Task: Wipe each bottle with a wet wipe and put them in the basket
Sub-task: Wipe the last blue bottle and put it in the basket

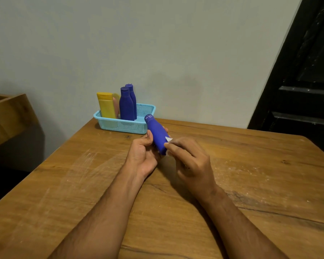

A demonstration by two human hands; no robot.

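Head view: blue bottle (156, 134) being held tilted above tabletop (251, 174), cap pointing away, just in front of basket (124, 126).
Left hand (143, 154) grip being curled round bottle.
Wet wipe (169, 139) being pinched against bottle by right hand (190, 161) grip.
Yellow bottle (106, 105), pink bottle (116, 106) and two blue bottles (126, 105) being kept upright in basket.

blue bottle (156, 134), light blue mesh basket (123, 126), yellow bottle (106, 105)

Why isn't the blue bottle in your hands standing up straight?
It is tilted: the blue bottle leans cap-away, gripped by the left hand while the right hand rubs a wet wipe on it.
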